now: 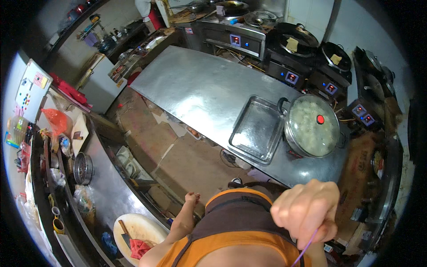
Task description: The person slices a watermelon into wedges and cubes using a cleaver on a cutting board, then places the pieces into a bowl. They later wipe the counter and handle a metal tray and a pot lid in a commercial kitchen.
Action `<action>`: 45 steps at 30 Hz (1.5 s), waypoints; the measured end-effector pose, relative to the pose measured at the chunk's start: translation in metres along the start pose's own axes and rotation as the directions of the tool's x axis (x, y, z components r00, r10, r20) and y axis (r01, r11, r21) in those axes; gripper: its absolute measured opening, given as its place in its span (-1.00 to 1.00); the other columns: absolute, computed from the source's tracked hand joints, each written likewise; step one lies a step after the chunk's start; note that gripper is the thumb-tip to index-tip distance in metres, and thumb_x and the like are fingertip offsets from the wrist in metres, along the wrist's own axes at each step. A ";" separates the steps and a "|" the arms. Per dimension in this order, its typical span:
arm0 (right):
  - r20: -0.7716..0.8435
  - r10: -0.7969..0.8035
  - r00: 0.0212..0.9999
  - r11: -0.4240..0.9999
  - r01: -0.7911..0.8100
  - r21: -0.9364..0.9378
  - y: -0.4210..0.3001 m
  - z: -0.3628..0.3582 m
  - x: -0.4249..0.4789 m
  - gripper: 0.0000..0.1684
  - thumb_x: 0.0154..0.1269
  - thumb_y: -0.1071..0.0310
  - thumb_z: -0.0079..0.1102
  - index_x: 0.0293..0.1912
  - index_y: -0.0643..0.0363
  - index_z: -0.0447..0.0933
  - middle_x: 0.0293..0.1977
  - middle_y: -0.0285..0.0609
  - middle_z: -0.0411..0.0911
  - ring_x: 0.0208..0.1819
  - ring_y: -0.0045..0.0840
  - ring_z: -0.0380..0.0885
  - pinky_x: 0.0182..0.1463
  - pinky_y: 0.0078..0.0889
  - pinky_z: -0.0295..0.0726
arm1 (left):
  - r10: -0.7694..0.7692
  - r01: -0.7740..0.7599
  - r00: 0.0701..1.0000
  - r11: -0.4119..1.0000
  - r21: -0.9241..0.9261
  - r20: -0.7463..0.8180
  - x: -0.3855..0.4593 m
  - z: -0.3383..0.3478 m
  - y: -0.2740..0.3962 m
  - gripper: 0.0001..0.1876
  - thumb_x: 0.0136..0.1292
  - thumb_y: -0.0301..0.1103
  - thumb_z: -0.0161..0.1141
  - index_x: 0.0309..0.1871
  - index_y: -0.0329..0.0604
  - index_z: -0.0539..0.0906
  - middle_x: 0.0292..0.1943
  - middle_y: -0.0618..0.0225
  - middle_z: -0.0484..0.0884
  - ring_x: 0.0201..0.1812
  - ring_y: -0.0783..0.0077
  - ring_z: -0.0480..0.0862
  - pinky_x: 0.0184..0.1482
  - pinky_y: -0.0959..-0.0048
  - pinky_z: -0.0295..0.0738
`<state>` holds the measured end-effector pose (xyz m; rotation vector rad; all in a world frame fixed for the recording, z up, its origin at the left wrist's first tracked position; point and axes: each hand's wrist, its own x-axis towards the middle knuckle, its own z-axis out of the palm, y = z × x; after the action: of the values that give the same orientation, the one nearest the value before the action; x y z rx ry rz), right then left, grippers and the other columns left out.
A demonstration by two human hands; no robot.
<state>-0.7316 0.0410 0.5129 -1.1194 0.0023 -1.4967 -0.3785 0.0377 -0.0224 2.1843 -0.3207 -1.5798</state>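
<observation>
My right hand (pixel 305 212), raised close to the camera at the lower right, is closed on a thin purple cord (pixel 306 247) that runs down out of the picture. My left hand (pixel 192 197) hangs low beside the apron, fingers loosely curled and apart, with nothing seen in it. Beyond my right hand, a steel pot (pixel 312 126) stands on the steel table (pixel 186 78); its glass lid has a red knob and pale food shows under it. Left of the pot lies a shallow steel tray (pixel 256 129), its bottom wet or shiny.
Several woks (pixel 302 35) sit on burners along the far wall. On the left counter (pixel 106 177) are a steel sieve (pixel 83 168) and a round chopping board (pixel 136 217) with a cleaver (pixel 125 237) and red cloth (pixel 139 248). Another person (pixel 143 7) stands at the far back.
</observation>
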 end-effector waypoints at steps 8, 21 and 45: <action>0.156 0.052 0.986 0.997 -0.059 0.041 0.004 -0.014 0.003 -0.81 0.24 0.44 0.21 -0.46 0.33 0.53 -0.63 -0.19 0.50 -0.71 -0.54 0.36 -0.64 -0.52 0.21 | -0.007 0.008 0.999 1.000 -0.027 0.031 0.018 0.007 -0.010 -0.36 0.11 -0.56 0.31 0.28 -0.34 0.30 -0.48 0.17 0.62 -0.59 0.46 0.55 -0.63 0.49 0.35; 0.021 -0.041 0.999 0.998 0.042 -0.047 0.010 0.000 -0.001 -0.75 0.24 0.42 0.22 -0.54 0.30 0.53 -0.64 -0.16 0.51 -0.69 -0.52 0.41 -0.60 -0.52 0.28 | -0.021 0.022 1.000 0.999 -0.034 0.012 0.006 -0.003 0.000 -0.40 0.17 -0.55 0.27 0.27 -0.25 0.29 -0.42 0.25 0.64 -0.52 0.46 0.58 -0.57 0.52 0.37; 0.276 -0.316 0.908 0.909 0.205 0.363 0.046 -0.012 0.004 -0.79 0.35 0.44 0.10 -0.32 0.46 0.53 -0.43 -0.06 0.53 -0.39 -0.42 0.49 -0.33 -0.40 0.44 | -0.022 0.025 0.998 0.999 -0.047 0.063 -0.001 0.010 0.010 -0.89 0.29 -0.49 0.14 -0.21 -0.17 0.42 -0.53 0.26 0.51 -0.65 0.48 0.37 -0.61 0.46 0.21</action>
<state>-0.7030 0.0177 0.4830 -1.1130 -0.6349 -1.4591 -0.3877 0.0275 -0.0195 2.1134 -0.2741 -1.6542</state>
